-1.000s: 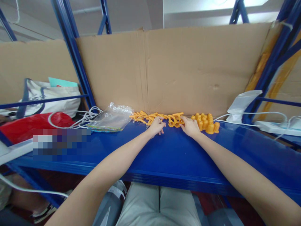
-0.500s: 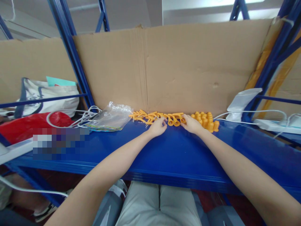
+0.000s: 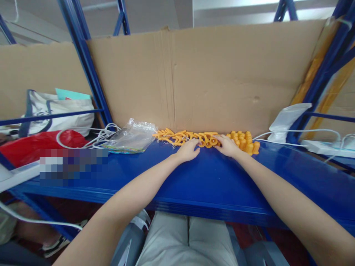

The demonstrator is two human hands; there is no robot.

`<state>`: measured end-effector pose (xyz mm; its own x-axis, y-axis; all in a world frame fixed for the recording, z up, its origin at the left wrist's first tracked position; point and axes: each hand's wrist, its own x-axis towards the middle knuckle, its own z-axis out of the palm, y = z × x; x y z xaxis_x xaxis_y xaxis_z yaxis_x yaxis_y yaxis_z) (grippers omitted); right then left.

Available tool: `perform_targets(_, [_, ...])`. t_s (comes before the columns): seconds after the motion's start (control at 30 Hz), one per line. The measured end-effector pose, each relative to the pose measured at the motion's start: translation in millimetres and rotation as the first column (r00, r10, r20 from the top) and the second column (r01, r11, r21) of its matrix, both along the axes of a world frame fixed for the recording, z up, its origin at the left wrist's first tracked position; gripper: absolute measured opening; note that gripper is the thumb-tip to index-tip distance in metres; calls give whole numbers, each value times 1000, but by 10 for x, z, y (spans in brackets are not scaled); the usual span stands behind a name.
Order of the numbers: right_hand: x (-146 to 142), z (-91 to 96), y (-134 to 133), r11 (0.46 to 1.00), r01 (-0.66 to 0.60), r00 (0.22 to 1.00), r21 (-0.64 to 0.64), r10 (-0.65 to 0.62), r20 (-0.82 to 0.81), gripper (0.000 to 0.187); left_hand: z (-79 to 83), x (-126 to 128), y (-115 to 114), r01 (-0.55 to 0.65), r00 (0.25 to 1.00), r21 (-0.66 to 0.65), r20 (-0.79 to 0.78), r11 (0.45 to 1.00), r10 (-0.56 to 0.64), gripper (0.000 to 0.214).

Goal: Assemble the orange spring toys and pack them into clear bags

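Left hand (image 3: 189,150) rests palm down on the blue shelf (image 3: 194,184), fingers loosely curled, tips touching the near edge of the row of orange T-shaped pieces (image 3: 183,137). Whether it pinches 1 of them I cannot tell; the fingertips hide the contact.

Right hand (image 3: 229,146) lies just beside it, fingers extended toward the same row, tips at a piece with a round open end (image 3: 213,141). It looks relaxed, not clamped on anything; a light pinch under the fingers cannot be ruled out.

The 2 hands sit close together, with the loose pieces between and just beyond them, up against the cardboard back panel (image 3: 210,81).

Right of the right hand: a tight cluster of orange cap-like pieces (image 3: 244,142), standing upright, touching each other.

Left of the row: a crumpled clear plastic bag (image 3: 130,137), then white cables (image 3: 91,136). Far right: a white power strip (image 3: 324,147).

Judgement on handling: the T-pieces are small, tangled and light. Best to isolate 1 with the fingertips, draw it toward the open shelf front before lifting, and keep the other hand steadying the row so neighbours do not drag along. Wrist should stay clear of the upright caps; a nudge would likely topple several.
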<state>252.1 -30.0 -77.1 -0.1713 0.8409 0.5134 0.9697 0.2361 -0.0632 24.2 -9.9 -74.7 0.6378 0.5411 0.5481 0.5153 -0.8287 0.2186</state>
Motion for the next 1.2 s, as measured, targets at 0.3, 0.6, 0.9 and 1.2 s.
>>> perform_targets(0.3, [226,-158,175,972,-222,971,-79,212,-111,64,-45,22,-45,36,985,15,-170,999,-33,44])
perform_targets(0.6, [205,40,111,995,50,983,90,-33,-178,57,-42,0,-30,-182,941,-147,-314,972,128,61])
perform_targets(0.9, [79,121,-101,947,286,958,-148,-284,31,54,25,-21,-55,-311,905,-285,-380,907,191,61])
perform_targets(1.2, [-43,181,-203,900,388,918,-199,-356,177,50,-17,-20,33,-333,892,-245,-396,910,220,60])
